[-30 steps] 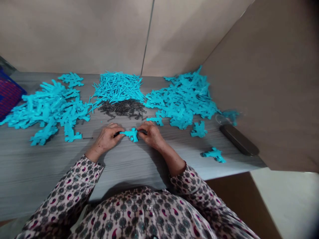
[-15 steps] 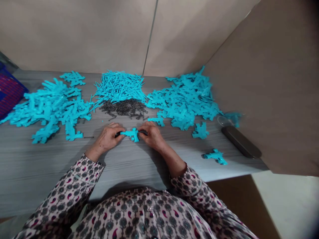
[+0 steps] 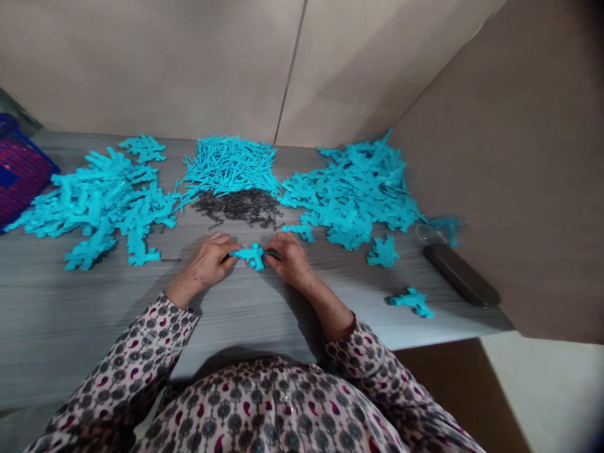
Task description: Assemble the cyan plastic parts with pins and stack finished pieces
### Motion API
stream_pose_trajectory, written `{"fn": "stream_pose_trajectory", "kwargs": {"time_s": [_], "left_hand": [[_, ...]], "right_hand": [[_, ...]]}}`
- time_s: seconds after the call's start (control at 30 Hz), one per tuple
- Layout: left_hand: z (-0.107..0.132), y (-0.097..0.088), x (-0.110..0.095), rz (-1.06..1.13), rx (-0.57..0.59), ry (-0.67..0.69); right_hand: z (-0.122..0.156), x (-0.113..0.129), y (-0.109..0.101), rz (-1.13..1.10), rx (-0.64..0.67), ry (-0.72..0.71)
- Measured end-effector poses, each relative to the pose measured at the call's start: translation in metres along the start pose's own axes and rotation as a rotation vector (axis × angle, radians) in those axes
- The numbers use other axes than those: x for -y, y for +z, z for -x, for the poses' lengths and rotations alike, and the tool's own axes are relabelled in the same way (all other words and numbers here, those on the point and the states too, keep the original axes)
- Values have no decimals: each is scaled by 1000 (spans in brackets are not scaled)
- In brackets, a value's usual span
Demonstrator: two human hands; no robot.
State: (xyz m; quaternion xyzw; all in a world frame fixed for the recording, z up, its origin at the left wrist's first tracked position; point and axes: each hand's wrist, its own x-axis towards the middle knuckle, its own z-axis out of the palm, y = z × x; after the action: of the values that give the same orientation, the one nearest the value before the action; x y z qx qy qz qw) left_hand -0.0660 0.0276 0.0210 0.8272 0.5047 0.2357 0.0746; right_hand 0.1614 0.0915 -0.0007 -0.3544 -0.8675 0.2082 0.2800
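Observation:
My left hand [image 3: 205,263] and my right hand [image 3: 290,260] meet over the bare grey tabletop, both gripping a branched turquoise plastic piece [image 3: 250,256] from either side. A dark slim part [image 3: 272,255] shows at its right end, by my right fingers; my fingers hide most of it. Just beyond my hands lies a heap of dark metal pins [image 3: 238,207], and behind that a heap of thin turquoise plastic sticks [image 3: 229,167]. Large heaps of branched turquoise pieces lie to the left [image 3: 106,204] and right [image 3: 356,195].
A dark oblong case [image 3: 461,275] and a clear round object [image 3: 428,234] lie at the right. Two loose turquoise pieces [image 3: 383,251] [image 3: 410,302] sit near them. A purple-and-blue woven basket [image 3: 21,173] stands far left. Beige partition walls [image 3: 491,170] close the back and right.
Both hands stay on the turquoise piece, and their fingers have closed in slightly around it. The whole view has drifted a little to the right and down; the heaps themselves have not moved.

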Motion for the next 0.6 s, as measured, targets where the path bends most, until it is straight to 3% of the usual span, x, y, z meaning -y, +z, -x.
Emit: {"fn": "stream_pose_trajectory", "kwargs": {"time_s": [0.3,0.43,0.6], "left_hand": [[1,1,-4,21,-22,-17],[2,2,-4,43,-20,-41],[3,3,-5,47,-29,-67]], "right_hand": [[2,5,5,-207,-121,6],[2,5,13,-230,-109,-56],[2,5,16,-202,-104,-36]]}}
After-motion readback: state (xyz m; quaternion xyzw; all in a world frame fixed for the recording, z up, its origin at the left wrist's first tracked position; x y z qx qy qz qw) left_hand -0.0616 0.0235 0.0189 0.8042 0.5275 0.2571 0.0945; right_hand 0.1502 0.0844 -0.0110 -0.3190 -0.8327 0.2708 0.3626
